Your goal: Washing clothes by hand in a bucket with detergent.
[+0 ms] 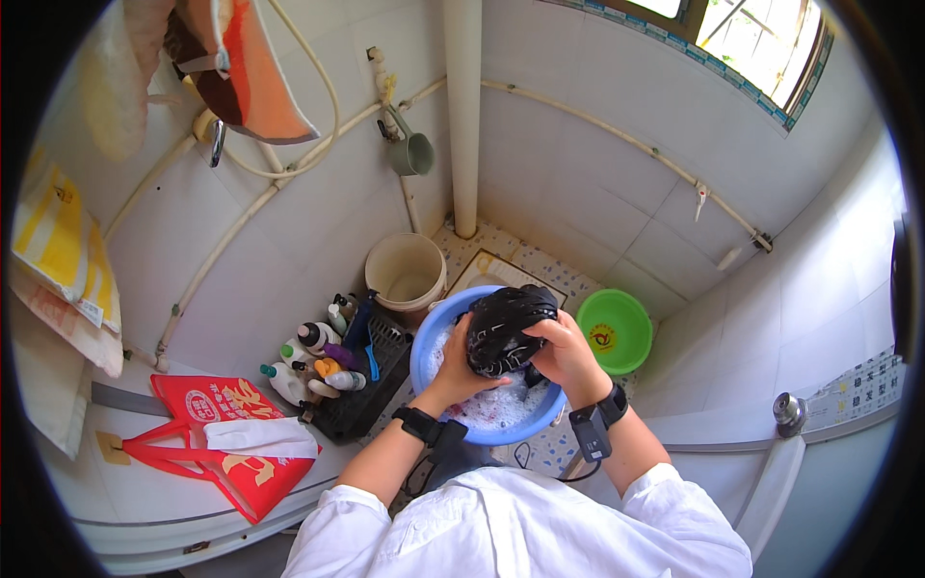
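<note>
A bundle of wet black cloth (505,326) is squeezed between my two hands above a blue basin (421,371). My left hand (457,368) cups its left and lower side, with the fingers reaching under it. On the other side, my right hand (567,354) grips the cloth with the thumb across its edge. Soapy water (491,412) with white suds fills the basin, and more dark cloth shows in it below my hands. Some of the fingers are hidden behind the bundle. Each wrist wears a black strap.
A green basin (617,332) stands to the right, an off-white bucket (405,275) behind left. Several bottles (323,361) crowd a black rack (361,409). A red bag (231,438) lies at left. A grey dipper (412,154) and towels (67,250) hang by the walls; pipes run along them.
</note>
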Action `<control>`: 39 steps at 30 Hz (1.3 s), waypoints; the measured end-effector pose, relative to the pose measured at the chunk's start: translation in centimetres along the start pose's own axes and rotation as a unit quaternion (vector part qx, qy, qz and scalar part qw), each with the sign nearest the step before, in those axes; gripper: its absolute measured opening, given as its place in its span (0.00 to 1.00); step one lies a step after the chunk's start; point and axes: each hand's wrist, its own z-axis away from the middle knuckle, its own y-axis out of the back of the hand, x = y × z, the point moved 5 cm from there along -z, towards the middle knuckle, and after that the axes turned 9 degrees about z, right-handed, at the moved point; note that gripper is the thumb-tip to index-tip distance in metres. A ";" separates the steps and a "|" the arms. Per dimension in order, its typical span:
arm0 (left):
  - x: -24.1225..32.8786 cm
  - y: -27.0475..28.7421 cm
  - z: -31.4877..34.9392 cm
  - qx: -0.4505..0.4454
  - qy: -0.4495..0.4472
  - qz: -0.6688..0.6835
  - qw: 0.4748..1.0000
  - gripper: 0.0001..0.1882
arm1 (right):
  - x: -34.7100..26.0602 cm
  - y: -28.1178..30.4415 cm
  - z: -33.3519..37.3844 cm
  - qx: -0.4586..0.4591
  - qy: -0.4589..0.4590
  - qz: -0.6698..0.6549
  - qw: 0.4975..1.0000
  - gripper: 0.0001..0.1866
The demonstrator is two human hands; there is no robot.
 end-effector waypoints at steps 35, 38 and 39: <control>-2.4 4.1 2.9 -0.166 0.373 0.533 0.741 0.28 | 6.0 4.5 -0.1 0.155 0.021 -0.003 0.988 0.20; -1.5 4.3 2.0 -0.173 0.446 0.607 0.634 0.39 | 4.3 3.7 0.0 0.120 0.077 0.232 0.962 0.16; -1.1 4.2 1.9 -0.170 0.498 0.626 0.576 0.42 | 4.4 3.3 0.2 0.120 0.075 0.232 0.962 0.16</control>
